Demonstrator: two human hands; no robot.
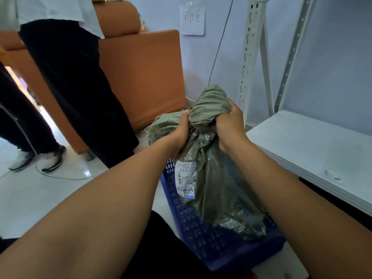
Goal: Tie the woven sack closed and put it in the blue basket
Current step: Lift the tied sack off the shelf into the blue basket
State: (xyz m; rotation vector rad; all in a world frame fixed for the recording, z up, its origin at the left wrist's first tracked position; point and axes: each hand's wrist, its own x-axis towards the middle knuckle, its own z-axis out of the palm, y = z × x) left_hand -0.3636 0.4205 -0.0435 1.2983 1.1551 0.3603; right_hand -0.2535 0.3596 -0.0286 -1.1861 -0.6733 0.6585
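Observation:
A grey-green woven sack with a white shipping label stands upright in the blue basket on the floor. Its neck is gathered and twisted into a bulky knot at the top. My left hand grips the frayed loose end of the sack on the left of the knot. My right hand grips the knotted neck from the right. The lower far side of the sack is hidden behind its own folds.
An orange sofa stands behind the basket at the left. A person in dark trousers stands close by on the left, with a cable on the floor. White metal shelving runs along the right, against a pale wall.

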